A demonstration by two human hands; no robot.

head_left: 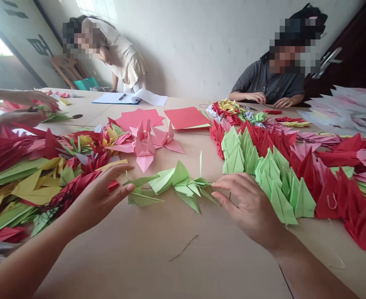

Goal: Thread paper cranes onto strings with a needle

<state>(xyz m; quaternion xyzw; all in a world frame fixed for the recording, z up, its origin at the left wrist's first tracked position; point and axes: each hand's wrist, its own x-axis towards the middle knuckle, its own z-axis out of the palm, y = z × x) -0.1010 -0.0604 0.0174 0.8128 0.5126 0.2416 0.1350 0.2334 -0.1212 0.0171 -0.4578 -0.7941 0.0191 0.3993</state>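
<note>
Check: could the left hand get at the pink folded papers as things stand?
Probably yes: the left hand is just short of the pink folded papers, with bare tabletop between. It may be gripping the green folded paper, though, and might need to release that first.

Remotely, I see a beige counter (133,261) carrying a square red paper stack (184,118); on my side of that stack lie light-green folded-paper pieces (178,178) and a thin dark thread (184,248), and to its right, pointed red folded-paper rows (327,193).
</note>
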